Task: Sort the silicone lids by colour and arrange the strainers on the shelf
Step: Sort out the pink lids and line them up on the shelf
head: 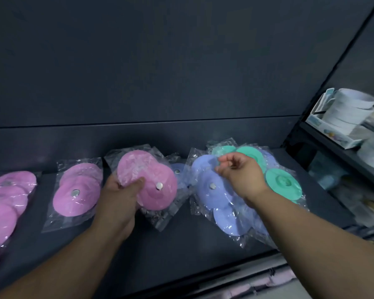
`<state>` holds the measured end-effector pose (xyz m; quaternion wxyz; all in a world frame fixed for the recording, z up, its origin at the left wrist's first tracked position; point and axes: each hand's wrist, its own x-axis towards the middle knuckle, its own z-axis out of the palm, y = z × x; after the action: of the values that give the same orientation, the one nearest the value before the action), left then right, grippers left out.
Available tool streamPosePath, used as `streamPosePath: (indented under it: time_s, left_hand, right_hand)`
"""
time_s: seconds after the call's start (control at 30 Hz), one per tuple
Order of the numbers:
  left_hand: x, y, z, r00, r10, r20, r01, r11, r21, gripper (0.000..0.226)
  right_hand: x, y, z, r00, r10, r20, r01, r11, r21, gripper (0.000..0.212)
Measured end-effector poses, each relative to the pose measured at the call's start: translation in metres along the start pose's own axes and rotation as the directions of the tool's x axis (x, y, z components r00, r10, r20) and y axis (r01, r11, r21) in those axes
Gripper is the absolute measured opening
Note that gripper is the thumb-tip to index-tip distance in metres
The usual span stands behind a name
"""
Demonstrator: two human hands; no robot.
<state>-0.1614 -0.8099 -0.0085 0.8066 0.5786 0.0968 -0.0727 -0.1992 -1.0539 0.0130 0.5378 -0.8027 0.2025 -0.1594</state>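
Pink lids in left hand; shelf front open.

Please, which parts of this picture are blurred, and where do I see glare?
Head view: the white stacked containers at the right edge are smeared by blur; the plastic bag round the pink lids in the left hand shows white glare; the light is dim, and the dark shelf keeps little detail.

Left hand tight; right, perhaps slack.
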Motion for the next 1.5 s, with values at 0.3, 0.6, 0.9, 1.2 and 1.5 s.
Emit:
streamPosePath:
  time_s: [0.3, 0.6, 0.9, 1.2, 1.5]
  left_hand:
    - [0.005, 0.013, 0.015, 0.998, 0.059, 0.005, -0.059, 0.998, 0.001, 0.032]
    - [0.011, -0.014, 0.037, 0.999, 0.001, -0.034, 0.002, 0.996, 0.089, 0.027]
    - [0.015, -0.012, 0.063, 0.982, 0.18, -0.061, -0.167, 0.97, 0.18, 0.032]
    - [0.016, -0.002, 0.082, 0.906, 0.354, -0.232, -0.288, 0.917, 0.275, 0.023]
    - [0.019, -0.01, 0.077, 0.908, 0.303, -0.29, -0.259, 0.949, 0.182, 0.024]
  right_hand:
    - [0.002, 0.004, -0.016, 0.97, -0.222, 0.095, 0.233, 0.762, -0.604, 0.036]
    - [-0.038, 0.055, 0.01, 0.931, -0.121, 0.345, 0.321, 0.723, -0.612, 0.074]
    - [-0.009, 0.047, -0.058, 0.955, -0.284, 0.083, 0.287, 0.818, -0.499, 0.045]
    - [0.06, 0.036, -0.059, 0.919, -0.252, 0.304, 0.387, 0.731, -0.561, 0.044]
    - [0.124, 0.019, 0.009, 0.769, -0.049, 0.638, 0.596, 0.415, -0.687, 0.038]
